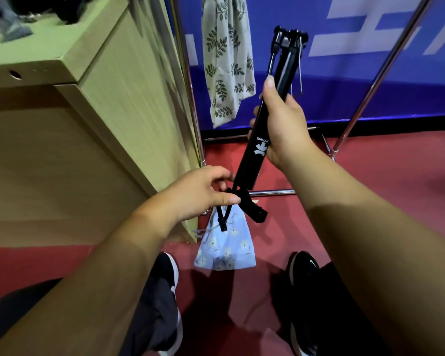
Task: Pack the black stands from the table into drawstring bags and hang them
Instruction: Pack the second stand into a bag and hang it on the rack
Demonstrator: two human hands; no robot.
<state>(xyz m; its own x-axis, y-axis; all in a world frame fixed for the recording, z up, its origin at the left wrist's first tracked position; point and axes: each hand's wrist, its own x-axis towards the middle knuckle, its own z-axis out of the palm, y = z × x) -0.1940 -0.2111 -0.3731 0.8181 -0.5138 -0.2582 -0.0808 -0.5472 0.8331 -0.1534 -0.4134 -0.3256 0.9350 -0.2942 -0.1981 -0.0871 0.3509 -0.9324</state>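
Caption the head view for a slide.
Right hand grips a black stand; left hand holds a blue bag by its cord; a leaf-print bag hangs behind.

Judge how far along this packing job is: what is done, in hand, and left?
Done, seemingly: a leaf-print bag hangs beside the metal rack. In hand: the right hand grips a black stand while the left hand pinches the cord of the blue floral bag at the stand's lower end. Left: the stand is outside that bag, which is not yet hung.

Folded black stand [246,173] with a white logo, slanted, its middle gripped in the right hand [280,124]. Light-blue flowered drawstring bag [225,250] dangles by its black cord below the left hand [198,194]. Leaf-print bag [226,62] hangs beyond, left of the right hand.
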